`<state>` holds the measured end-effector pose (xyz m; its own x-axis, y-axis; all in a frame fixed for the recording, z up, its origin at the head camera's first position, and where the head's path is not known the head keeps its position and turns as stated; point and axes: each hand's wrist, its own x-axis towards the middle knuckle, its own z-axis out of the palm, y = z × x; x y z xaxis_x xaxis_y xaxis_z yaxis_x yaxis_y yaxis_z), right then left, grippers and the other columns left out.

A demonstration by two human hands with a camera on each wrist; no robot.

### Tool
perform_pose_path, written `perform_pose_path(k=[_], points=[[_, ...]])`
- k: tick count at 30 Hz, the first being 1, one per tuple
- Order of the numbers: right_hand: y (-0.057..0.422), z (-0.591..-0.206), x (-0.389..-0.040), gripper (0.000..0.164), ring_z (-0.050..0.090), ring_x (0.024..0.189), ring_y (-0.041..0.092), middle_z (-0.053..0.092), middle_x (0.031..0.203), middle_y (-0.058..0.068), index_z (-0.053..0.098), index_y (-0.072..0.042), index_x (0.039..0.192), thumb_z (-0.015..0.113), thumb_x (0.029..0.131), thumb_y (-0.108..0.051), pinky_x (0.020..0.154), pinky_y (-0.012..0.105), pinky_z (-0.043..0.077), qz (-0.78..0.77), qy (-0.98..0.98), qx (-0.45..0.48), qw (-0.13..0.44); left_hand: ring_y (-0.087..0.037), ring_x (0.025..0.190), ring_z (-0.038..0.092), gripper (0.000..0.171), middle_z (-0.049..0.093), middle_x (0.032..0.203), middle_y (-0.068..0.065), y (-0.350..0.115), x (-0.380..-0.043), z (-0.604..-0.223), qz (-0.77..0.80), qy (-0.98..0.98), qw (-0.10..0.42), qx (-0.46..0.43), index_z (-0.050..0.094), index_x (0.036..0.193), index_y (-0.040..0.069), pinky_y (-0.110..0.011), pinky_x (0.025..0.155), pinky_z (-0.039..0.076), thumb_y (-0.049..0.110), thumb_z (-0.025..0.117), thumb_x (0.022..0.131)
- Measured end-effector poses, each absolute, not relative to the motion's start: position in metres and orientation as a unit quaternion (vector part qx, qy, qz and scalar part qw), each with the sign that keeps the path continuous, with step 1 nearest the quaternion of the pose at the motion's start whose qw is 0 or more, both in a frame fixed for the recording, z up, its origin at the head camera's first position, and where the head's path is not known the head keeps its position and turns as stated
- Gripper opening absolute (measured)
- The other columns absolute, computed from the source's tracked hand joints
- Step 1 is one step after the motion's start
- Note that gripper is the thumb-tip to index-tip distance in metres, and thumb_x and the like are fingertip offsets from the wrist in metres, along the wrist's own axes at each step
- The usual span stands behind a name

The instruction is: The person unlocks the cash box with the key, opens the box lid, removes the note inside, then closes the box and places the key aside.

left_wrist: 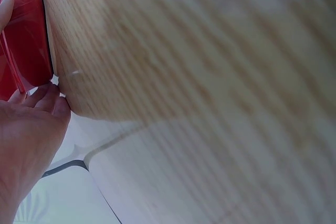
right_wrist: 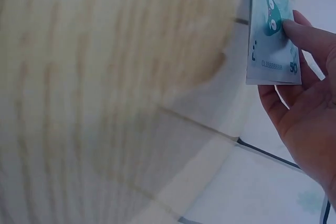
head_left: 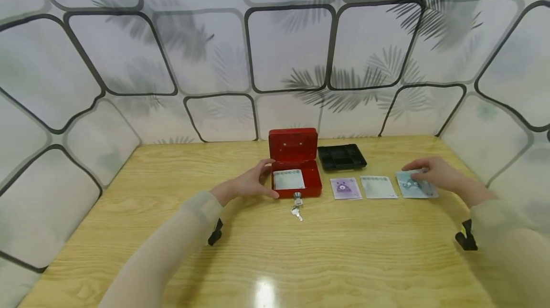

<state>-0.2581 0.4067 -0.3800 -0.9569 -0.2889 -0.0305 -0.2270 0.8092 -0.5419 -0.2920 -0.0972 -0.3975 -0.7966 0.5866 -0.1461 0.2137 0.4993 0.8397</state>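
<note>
Clearly, the right hand point(head_left: 438, 174) is the nearer one to the teal note point(head_left: 412, 187), and it pinches that note with the thumb on the printed face and fingers behind; the paper spreads from the fingertips toward the person, its long axis running roughly left to right (whether it is clear of the table, I cannot tell). Leftward of that grip, in one row, lie a pale note point(head_left: 379, 187) and then a purple note point(head_left: 346, 188), and beyond them stands the red cash box point(head_left: 309, 192), lid raised at the back, with another pale sheet point(head_left: 289, 179) inside. A black tray point(head_left: 342, 169) sits left of the grip too, but farther from the person. The left hand point(head_left: 253, 182), well apart from the teal note, grips the box's left side, thumb by its near corner.
</note>
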Motion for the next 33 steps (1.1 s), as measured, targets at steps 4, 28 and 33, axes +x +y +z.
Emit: perform_pose_path(k=[4,28,33], points=[[0.407,-0.388,-0.26,0.027,0.05,0.112,0.052,0.062,0.115,0.029,0.065,0.008,0.114,0.066,0.091,-0.005,0.087,0.059,0.043,-0.277,0.95,-0.136,0.051,-0.028,0.144,0.02,0.094,0.029,0.154,-0.019,-0.097,-0.292,-0.397,0.445,0.837,0.215,0.236,0.019,0.149,0.01,-0.044,0.116,0.014,0.015,0.082,0.08],[0.293,-0.354,-0.272,0.034,0.061,0.104,0.034,0.062,0.118,0.022,0.061,0.005,0.122,0.064,0.095,-0.016,0.082,0.037,0.053,-0.377,0.903,-0.204,0.015,-0.03,0.144,0.02,0.095,0.027,0.154,-0.021,-0.096,-0.292,-0.396,0.435,0.843,0.207,0.238,0.018,0.149,0.01,-0.045,0.116,0.014,0.016,0.082,0.08],[0.242,-0.356,-0.279,0.033,0.063,0.101,0.031,0.064,0.114,0.024,0.061,0.009,0.12,0.066,0.093,-0.009,0.085,0.036,0.052,-0.404,0.876,-0.26,0.042,-0.029,0.144,0.02,0.095,0.027,0.155,-0.019,-0.097,-0.292,-0.398,0.436,0.844,0.209,0.232,0.019,0.149,0.012,-0.045,0.116,0.014,0.016,0.083,0.079]])
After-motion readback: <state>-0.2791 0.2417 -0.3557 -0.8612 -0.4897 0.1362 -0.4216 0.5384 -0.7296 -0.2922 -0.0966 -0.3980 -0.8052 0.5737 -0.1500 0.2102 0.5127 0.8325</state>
